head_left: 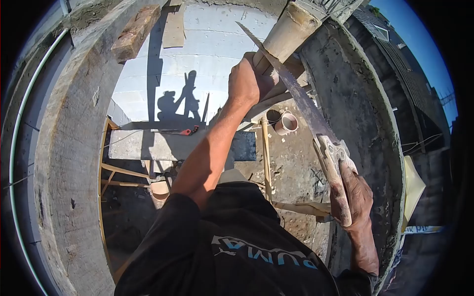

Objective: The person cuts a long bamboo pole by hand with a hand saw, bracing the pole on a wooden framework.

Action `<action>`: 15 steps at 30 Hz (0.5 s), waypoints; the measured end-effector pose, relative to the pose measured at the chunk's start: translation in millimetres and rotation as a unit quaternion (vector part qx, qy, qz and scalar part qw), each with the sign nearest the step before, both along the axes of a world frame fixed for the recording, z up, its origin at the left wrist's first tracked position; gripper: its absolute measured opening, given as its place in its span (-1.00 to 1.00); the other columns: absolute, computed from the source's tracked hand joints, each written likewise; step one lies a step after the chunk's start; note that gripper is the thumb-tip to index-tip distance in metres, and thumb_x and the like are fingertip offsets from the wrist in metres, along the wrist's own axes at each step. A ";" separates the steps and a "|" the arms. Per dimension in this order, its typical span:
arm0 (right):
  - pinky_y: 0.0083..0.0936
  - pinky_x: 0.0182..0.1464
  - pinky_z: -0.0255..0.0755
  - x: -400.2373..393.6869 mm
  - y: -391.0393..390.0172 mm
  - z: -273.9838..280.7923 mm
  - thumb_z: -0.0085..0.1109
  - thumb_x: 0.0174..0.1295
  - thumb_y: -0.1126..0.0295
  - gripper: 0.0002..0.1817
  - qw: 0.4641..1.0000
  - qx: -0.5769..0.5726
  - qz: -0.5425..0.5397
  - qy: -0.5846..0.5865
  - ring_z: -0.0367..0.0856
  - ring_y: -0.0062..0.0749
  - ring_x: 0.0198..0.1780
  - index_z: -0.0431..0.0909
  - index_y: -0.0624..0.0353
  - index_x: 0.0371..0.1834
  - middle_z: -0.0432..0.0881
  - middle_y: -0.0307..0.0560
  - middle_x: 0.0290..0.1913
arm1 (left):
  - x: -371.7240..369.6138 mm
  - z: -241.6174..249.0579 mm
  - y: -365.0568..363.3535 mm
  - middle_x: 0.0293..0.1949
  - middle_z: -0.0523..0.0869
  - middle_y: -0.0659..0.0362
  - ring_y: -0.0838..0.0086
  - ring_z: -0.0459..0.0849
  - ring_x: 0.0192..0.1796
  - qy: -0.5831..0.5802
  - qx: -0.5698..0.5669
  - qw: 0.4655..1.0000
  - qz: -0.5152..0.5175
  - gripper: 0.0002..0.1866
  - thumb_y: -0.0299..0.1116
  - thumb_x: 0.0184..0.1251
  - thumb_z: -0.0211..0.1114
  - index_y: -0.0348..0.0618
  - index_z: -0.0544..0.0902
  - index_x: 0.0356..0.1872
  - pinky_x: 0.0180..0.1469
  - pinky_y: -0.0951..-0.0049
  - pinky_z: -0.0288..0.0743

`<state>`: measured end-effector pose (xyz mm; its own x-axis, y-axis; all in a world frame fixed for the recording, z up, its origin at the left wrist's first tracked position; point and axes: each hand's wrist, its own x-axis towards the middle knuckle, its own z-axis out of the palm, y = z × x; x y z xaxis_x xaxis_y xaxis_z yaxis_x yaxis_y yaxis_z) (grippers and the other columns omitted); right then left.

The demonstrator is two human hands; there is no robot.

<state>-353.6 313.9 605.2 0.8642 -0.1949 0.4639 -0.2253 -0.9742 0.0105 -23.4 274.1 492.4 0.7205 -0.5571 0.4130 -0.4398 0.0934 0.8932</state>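
Observation:
My right hand (354, 197) is closed round the worn handle (335, 172) of a handsaw. The saw's long toothed blade (299, 93) runs up and to the left, crossing in front of a thick bamboo pole (286, 37). My left hand (245, 81) is wrapped round that pole just below the blade, its fingers partly hidden behind it. The pole's cut end faces the upper right, near the top of the view.
Concrete beams rise at left (74, 123) and right (345, 89). A wooden block (136, 34) sits on the left beam. Below are a grey ledge (126, 143), a red-handled tool (186, 131), a bucket (286, 124) and thin poles (266, 158). A pale wall (212, 34) stands ahead.

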 end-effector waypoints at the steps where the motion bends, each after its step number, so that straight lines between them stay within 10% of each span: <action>1: -0.26 -0.15 0.66 -0.5 0.3 -1.4 0.38 0.13 0.55 -0.42 1.000 -0.017 0.007 -0.020 0.79 -0.15 -0.21 0.51 0.39 0.28 0.75 0.15 -0.17 | -7.4 0.5 -4.1 -0.18 0.79 -0.15 0.02 0.78 -0.05 0.002 0.012 1.000 0.014 -0.46 -0.18 0.00 0.56 -0.34 0.64 -0.06 0.05 0.13 0.61; 7: -0.17 -0.04 0.63 143.3 -18.6 23.4 0.26 0.29 0.35 -0.39 0.994 0.083 -0.031 0.063 0.73 0.16 -0.07 0.35 0.23 0.41 0.68 0.30 0.02 | -12.5 -12.0 -5.0 -0.17 0.80 -0.02 0.06 0.79 -0.08 -0.044 -0.073 0.996 -0.031 -0.53 -0.07 0.10 0.48 -0.17 0.66 -0.06 0.00 0.14 0.65; 9: -0.19 -0.06 0.64 127.6 -18.5 14.2 0.26 0.28 0.37 -0.41 0.992 0.122 0.016 0.017 0.74 0.13 -0.11 0.38 0.29 0.37 0.70 0.29 0.01 | 2.2 -14.2 1.1 -0.18 0.81 0.02 0.11 0.80 -0.11 -0.169 -0.016 0.984 0.047 -0.54 -0.13 0.06 0.50 -0.18 0.67 -0.07 -0.08 0.23 0.67; 15: -0.28 -0.22 0.67 11.5 -7.1 16.0 0.39 0.15 0.53 -0.48 0.998 0.042 0.043 -0.003 0.79 -0.13 -0.25 0.53 0.45 0.20 0.74 0.25 -0.14 | 16.8 28.2 32.4 -0.19 0.78 -0.18 0.02 0.79 -0.08 0.012 0.039 0.997 0.065 -0.51 -0.25 -0.01 0.55 -0.34 0.61 -0.10 0.00 0.17 0.61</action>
<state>-342.0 306.7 621.2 0.8763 -0.1587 0.4548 -0.1408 -0.9873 -0.0734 -6.6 306.4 520.6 0.7978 -0.4878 0.3544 -0.4223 -0.0324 0.9059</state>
